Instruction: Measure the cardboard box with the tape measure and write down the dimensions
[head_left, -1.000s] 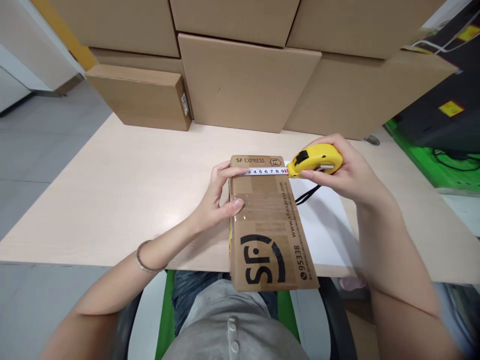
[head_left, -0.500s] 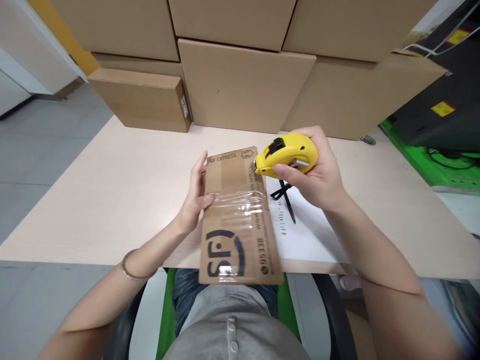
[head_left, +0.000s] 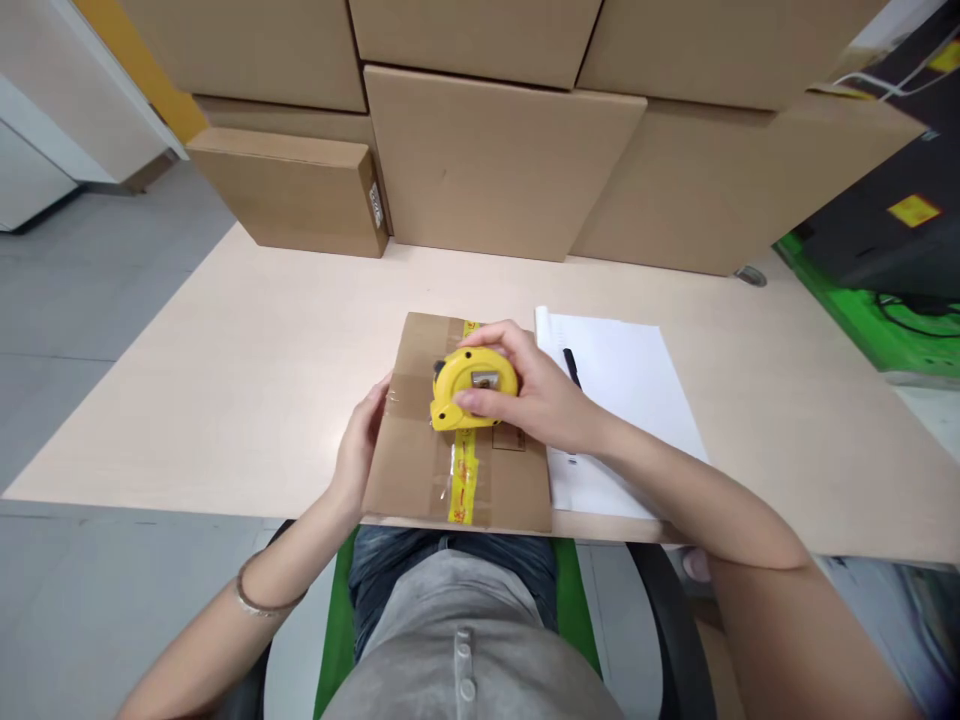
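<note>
A small brown cardboard parcel (head_left: 420, 470) lies flat at the table's near edge, with a yellow tape strip (head_left: 465, 475) running down its top face. My right hand (head_left: 532, 395) is closed round a yellow tape measure (head_left: 471, 385) and holds it over the middle of the parcel. Against the parcel's left edge, my left hand (head_left: 360, 450) grips it with the fingers curled under or along the side. No tape blade is seen drawn out.
A white paper sheet (head_left: 622, 390) with a black pen (head_left: 570, 367) lies right of the parcel. Large cardboard boxes (head_left: 495, 160) are stacked along the table's (head_left: 225, 370) far side. Green flooring and a black unit (head_left: 885, 230) are at the right.
The parcel was turned over from its printed face to a face with yellow tape and laid flat. The tape blade retracted, and my right hand carried the tape measure from the right corner to above the parcel.
</note>
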